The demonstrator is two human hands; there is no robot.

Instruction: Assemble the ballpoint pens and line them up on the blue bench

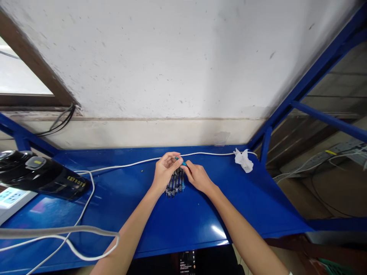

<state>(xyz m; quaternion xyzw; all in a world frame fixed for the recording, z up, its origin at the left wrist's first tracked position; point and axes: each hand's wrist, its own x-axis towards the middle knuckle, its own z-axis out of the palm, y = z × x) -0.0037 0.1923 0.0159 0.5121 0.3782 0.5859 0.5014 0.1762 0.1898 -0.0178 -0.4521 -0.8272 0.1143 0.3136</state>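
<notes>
Near the middle of the blue table, my left hand [168, 168] and my right hand [197, 175] meet over a small teal piece [179, 160], which looks like part of a pen. The fingers of both hands are closed on it, one end each. Just below the hands, several dark-tipped clear pens [173, 185] lie side by side on the table, their far ends partly hidden by my fingers. A bluer pen [183, 184] lies at the right of this row.
A black bottle [54, 177] and a white power strip [15, 200] are at the left. White cables [123, 165] cross the blue table [177, 229]. Crumpled tissue [243, 160] lies at the right. A lit phone [187, 262] shows below the front edge.
</notes>
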